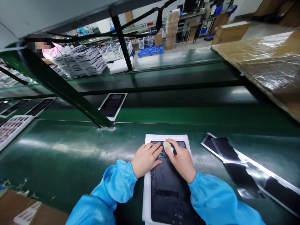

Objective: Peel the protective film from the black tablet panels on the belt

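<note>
Left hand (145, 158) flat, fingers spread on black panel (167, 187) (on white foam sheet (147, 193)), right hand (180, 159) pinching pale wiping pad (168, 147) against panel, green workbench (70, 156)

The flat black rectangular panel (170, 190) on its white foam sheet (147, 200) runs off the bottom edge; the right hand (181, 161) half-hides a small pale pad (168, 147).
</note>
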A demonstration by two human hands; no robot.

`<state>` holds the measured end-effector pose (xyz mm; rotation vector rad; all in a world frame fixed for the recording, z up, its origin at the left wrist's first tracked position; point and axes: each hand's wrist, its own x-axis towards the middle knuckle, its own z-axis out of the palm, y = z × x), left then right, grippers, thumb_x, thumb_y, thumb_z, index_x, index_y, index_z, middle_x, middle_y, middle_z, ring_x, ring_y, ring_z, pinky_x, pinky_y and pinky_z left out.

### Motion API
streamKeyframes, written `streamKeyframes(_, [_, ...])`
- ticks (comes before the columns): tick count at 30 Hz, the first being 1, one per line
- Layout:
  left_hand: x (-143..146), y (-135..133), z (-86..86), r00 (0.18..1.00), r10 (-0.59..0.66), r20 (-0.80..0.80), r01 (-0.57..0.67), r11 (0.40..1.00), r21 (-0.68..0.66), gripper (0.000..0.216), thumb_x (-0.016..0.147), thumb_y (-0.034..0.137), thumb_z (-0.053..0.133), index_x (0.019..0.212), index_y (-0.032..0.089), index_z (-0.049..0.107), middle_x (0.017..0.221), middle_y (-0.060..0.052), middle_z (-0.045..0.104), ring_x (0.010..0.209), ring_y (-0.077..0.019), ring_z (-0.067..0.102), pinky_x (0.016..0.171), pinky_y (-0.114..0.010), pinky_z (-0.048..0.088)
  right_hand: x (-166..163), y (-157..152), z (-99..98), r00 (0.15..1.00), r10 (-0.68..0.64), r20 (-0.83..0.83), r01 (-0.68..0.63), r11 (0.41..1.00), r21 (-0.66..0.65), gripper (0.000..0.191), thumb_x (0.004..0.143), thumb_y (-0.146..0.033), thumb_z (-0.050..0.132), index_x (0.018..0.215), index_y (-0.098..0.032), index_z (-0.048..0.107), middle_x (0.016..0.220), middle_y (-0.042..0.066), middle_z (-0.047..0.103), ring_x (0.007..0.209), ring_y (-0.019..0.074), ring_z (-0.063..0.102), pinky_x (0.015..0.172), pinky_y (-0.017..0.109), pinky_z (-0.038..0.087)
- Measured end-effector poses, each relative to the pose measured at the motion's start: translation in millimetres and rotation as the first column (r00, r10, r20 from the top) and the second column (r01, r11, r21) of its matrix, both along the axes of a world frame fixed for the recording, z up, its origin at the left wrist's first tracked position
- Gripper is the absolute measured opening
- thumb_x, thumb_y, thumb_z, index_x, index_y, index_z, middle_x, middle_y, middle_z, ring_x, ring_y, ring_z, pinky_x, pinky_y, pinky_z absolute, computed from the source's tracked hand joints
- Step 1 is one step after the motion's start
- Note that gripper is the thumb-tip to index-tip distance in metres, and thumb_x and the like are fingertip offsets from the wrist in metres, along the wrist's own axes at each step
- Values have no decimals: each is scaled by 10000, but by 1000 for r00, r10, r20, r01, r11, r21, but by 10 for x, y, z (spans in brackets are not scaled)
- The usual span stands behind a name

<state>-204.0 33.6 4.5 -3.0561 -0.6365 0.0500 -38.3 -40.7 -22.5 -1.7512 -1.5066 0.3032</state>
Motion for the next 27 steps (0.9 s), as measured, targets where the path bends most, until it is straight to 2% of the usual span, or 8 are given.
streamKeyframes(4, [-32, 0, 17, 1000, -5, 4, 5, 1000, -1, 517, 856, 427, 654, 1286, 182, 503, 1338, -87, 516, 1048, -235, 529, 806, -323, 464, 28, 1, -5, 999, 43, -10, -43, 999, 7, 264, 942, -331, 370, 1058, -209, 573, 775, 22, 670, 601, 224, 651, 524, 265, 444])
streamKeyframes(8, [-56, 0, -36, 999, -5, 35, 5, 1000, 11, 478, 878, 403, 629, 1287, 187, 508, 1339, -84, 516, 1059, -230, 530, 804, -325, 470, 297, -160, 7, 995, -102, -7, 102, 994, -24, 293, 936, -426, 420, 1023, -209, 596, 607, -15, 607, 431, 198, 572, 424, 249, 373])
streamKeyframes(10, [-52, -1, -62, 999, -6, 42, 5, 1000, 9, 452, 893, 399, 606, 1284, 190, 515, 1343, -86, 513, 1058, -225, 532, 804, -321, 473, 350, -211, 19, 986, -167, 18, 167, 986, -16, 325, 934, -456, 422, 1008, -200, 608, 546, -17, 575, 407, 200, 555, 410, 250, 355])
streamKeyframes(15, [-48, -4, -84, 998, 3, 67, -4, 1000, 16, 414, 912, 389, 577, 1272, 190, 528, 1333, -94, 522, 1055, -227, 533, 812, -324, 473, 242, -249, 24, 996, -83, 41, 83, 997, -1, 350, 974, -433, 357, 1032, -207, 619, 784, 34, 682, 502, 200, 619, 481, 255, 416])
streamKeyframes(20, [-48, 4, -118, 997, -2, 74, 1, 1000, 17, 410, 918, 385, 568, 1277, 192, 526, 1343, -85, 515, 1057, -225, 531, 818, -323, 466, 296, -316, 16, 981, -161, 106, 159, 987, 28, 367, 982, -467, 373, 1014, -203, 626, 581, -5, 617, 386, 190, 556, 401, 252, 343])
streamKeyframes(24, [-49, 5, -126, 997, 1, 79, -3, 1000, 28, 422, 904, 383, 592, 1273, 190, 527, 1335, -74, 523, 1045, -230, 535, 821, -331, 465, 274, -332, 4, 982, -118, 150, 108, 991, 74, 370, 1014, -429, 332, 1035, -198, 621, 735, 26, 677, 466, 193, 608, 458, 255, 388])
streamKeyframes(27, [-60, 2, -96, 996, 1, 85, -4, 1000, 28, 399, 917, 383, 572, 1264, 190, 534, 1325, -79, 531, 1027, -225, 541, 817, -329, 464, 270, -350, -8, 973, -128, 193, 117, 991, 69, 372, 1010, -414, 330, 1047, -193, 627, 740, 39, 679, 525, 215, 632, 474, 264, 397])
